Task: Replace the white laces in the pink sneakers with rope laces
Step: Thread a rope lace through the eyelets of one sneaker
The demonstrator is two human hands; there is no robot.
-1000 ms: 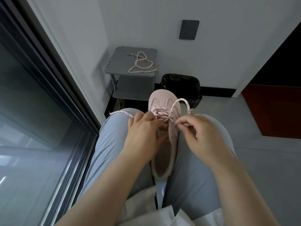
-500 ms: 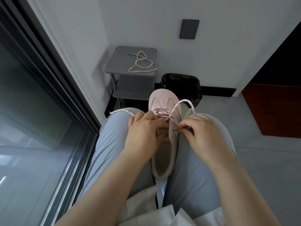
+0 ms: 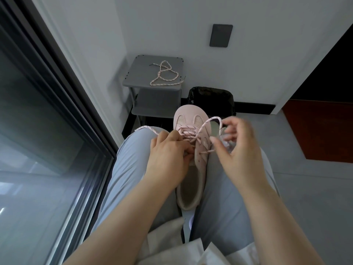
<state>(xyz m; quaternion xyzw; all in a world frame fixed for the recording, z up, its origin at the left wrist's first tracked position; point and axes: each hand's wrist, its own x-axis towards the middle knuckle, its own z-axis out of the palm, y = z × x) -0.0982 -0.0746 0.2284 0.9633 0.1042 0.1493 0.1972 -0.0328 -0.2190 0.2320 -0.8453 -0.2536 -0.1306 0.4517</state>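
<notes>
Gripping pink sneaker upper w/ L hand, shoe wedged betw thighs, toe away; can't tell R hand grip on rope lace loop (blur). Pinch tip poking from eyelet, pull thru snug, no twists

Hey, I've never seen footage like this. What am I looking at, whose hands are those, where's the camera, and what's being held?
There is no machine here. This is one picture from a wide-angle camera worn on a person's head, looking down at their own lap. The left hand grips a pink sneaker lying between the thighs, toe pointing away. A speckled rope lace is partly threaded through its eyelets. One loop arcs towards the right hand, which is blurred, so I cannot tell whether its fingers pinch the lace. Beyond, a second rope lace lies on a small grey shelf, beside a black bin. A glass door runs along the left.
</notes>
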